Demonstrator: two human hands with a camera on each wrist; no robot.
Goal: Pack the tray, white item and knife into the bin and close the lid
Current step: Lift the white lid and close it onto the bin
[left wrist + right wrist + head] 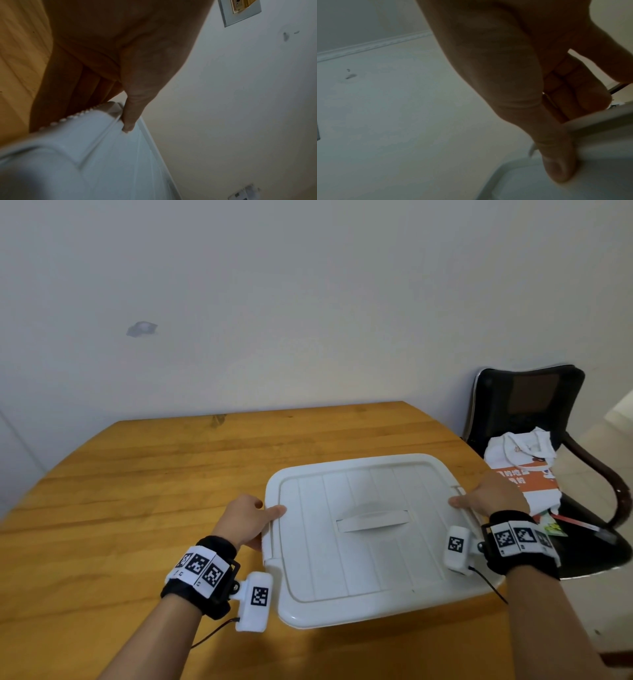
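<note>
A white ribbed lid [363, 529] with a flat centre handle [373, 520] lies over the bin on the wooden table [137, 491]. The bin's body and anything inside it are hidden under the lid. My left hand [251, 517] grips the lid's left edge, thumb on top [128, 121] and fingers curled below the rim. My right hand [486, 494] grips the right edge the same way, thumb [556, 166] pressed on the lid's top. Tray, white item and knife are not visible.
A black chair [534, 412] stands right of the table, with a white and orange bag [524, 470] and small packets on its seat. A pale wall runs behind the table's far edge. The bin sits near the table's front right corner.
</note>
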